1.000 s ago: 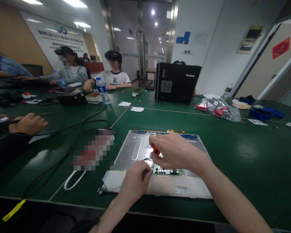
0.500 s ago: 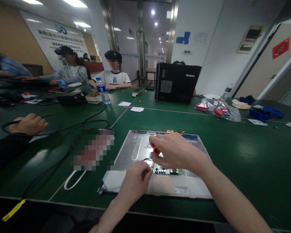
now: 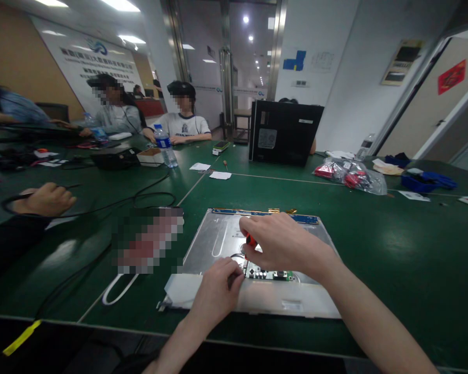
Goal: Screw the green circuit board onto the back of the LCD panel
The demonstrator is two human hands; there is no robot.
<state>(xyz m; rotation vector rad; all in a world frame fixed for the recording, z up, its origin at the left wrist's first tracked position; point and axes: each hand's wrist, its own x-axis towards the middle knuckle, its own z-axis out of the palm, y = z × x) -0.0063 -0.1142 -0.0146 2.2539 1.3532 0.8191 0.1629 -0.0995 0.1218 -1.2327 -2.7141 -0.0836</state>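
Note:
A silver metal display panel (image 3: 218, 239) lies face down on the green table (image 3: 393, 244), with a small green circuit board (image 3: 269, 274) near its front edge. My right hand (image 3: 284, 244) is closed round a red-handled screwdriver (image 3: 251, 240), held tip down over the board. My left hand (image 3: 218, 293) rests on the panel's front edge beside the board, its fingers curled; what they pinch, if anything, is hidden.
A black computer case (image 3: 284, 132) stands behind the panel. A plastic bag of red parts (image 3: 351, 176) lies to the right, blue gloves (image 3: 429, 181) beyond. A water bottle (image 3: 166, 146), black cables (image 3: 148, 195) and a co-worker's hand (image 3: 44, 200) are to the left. Other people sit opposite.
My hands have stayed almost still over the board. The co-worker's hand at the left has let a dark object out of view and now holds only a black cable.

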